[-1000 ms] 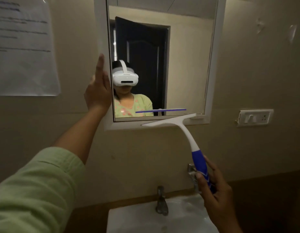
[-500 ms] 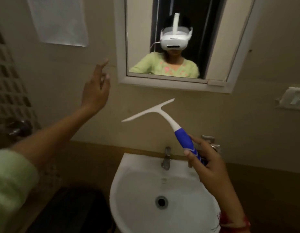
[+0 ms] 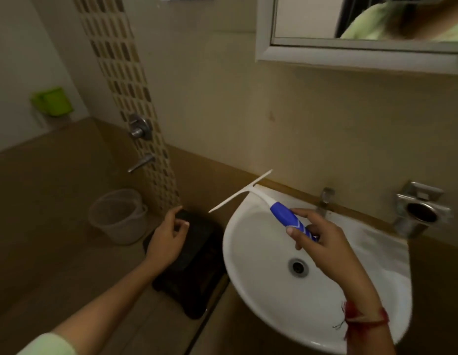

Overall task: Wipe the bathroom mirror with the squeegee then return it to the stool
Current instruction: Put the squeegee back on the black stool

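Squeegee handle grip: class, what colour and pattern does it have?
Blue with thin white stripes near the right hand, on a white squeegee; head view.

Brown tiled floor (image 3: 56,226) carries a black stool (image 3: 197,272) and, nearby, a pale bucket (image 3: 117,216)

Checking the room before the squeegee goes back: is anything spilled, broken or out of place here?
Nothing stands out. The sink looks intact, the bucket stands upright, and the dark stool sits beside the sink. The right hand holds the squeegee over the basin.
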Demonstrator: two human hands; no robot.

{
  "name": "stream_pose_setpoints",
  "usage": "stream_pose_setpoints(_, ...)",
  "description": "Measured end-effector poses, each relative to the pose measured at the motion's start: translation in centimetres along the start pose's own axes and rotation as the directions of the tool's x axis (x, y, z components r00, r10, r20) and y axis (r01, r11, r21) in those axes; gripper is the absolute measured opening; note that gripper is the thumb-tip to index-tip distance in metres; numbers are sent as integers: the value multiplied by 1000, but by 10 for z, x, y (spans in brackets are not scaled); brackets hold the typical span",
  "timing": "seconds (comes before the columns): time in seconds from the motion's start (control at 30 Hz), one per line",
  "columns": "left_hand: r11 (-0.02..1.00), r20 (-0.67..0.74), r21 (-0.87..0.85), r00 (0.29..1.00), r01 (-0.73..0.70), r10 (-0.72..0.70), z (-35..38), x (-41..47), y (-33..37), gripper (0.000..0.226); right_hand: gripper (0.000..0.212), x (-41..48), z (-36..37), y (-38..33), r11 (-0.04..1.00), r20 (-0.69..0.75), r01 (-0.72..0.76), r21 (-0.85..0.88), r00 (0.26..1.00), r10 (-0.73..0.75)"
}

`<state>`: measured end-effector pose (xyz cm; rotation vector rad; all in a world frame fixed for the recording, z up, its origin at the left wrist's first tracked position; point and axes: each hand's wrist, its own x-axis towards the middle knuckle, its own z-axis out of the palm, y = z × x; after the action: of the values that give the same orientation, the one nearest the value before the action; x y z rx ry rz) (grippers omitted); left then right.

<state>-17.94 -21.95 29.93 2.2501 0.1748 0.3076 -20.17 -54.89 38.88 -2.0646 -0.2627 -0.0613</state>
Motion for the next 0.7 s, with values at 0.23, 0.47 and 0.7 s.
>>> stream_pose_setpoints(0.23,994,-105,-21,989,103,-104,-12,-24,-21,35,38,23,42,5,998,123,-64,-5,990,64)
stream_pose_setpoints(0.47,962,-156,-111,952,248,-263,-8,-34,-59,29,30,56,99,5,984,213,-176,25,963,167)
stream_pose_setpoints(0.7,913,-107,-153,912,377,-395,-13,-5,-109,26,18,96,177,9,907,303,-396,146,890,340)
